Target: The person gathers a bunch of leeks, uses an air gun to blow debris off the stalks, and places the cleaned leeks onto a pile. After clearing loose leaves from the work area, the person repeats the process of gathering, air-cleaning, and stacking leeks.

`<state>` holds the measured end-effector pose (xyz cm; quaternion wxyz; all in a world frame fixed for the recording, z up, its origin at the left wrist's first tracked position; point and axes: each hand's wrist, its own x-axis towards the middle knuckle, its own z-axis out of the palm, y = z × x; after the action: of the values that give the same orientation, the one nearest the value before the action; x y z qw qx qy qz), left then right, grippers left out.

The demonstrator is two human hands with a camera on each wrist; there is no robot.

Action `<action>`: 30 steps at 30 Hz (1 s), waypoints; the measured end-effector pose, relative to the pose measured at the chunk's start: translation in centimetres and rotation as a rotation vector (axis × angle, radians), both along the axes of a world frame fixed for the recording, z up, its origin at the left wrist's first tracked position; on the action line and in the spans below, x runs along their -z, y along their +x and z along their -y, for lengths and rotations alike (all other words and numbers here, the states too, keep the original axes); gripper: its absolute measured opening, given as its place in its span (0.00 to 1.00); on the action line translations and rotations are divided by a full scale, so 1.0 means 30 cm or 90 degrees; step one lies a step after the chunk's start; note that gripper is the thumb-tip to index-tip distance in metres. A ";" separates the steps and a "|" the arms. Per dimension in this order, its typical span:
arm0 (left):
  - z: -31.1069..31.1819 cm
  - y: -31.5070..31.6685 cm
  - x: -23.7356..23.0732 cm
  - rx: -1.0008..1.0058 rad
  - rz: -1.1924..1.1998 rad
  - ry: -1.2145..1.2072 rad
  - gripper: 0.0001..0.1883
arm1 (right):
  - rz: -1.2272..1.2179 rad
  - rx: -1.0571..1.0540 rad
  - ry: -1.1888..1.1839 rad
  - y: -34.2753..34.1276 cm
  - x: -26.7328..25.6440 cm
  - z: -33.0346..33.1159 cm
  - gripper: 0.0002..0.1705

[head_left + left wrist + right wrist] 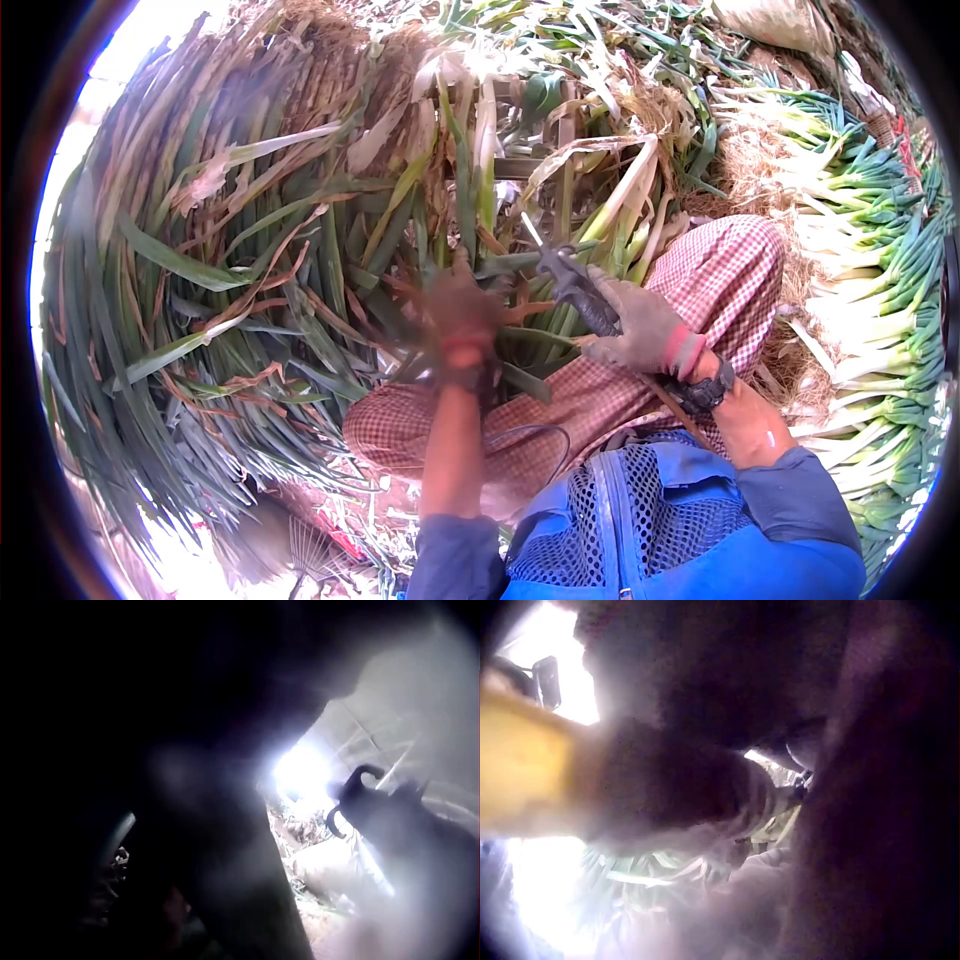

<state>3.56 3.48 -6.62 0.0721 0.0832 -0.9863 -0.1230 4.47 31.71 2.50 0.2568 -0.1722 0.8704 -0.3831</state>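
Leafy stalks [330, 240] lie behind a dark, pale-tipped tool [580, 291].

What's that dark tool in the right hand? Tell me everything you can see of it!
It's a gun-like tool, dark grey, maybe plastic, with a thin, pale, straight nozzle in front. The gloved right hand grips its handle, so part of that is hidden. It slants, nozzle pointing up and left in the head view, near long leaves. Whether it's spraying or blowing, I can't tell.
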 end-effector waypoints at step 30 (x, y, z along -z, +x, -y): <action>0.070 -0.101 0.066 -0.085 0.032 0.171 0.21 | 0.120 -0.066 0.010 0.033 -0.066 -0.037 0.62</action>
<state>0.53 1.38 -8.61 0.0439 0.1607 -0.9546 -0.2469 5.47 32.81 4.49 0.3581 -0.1786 0.8352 -0.3771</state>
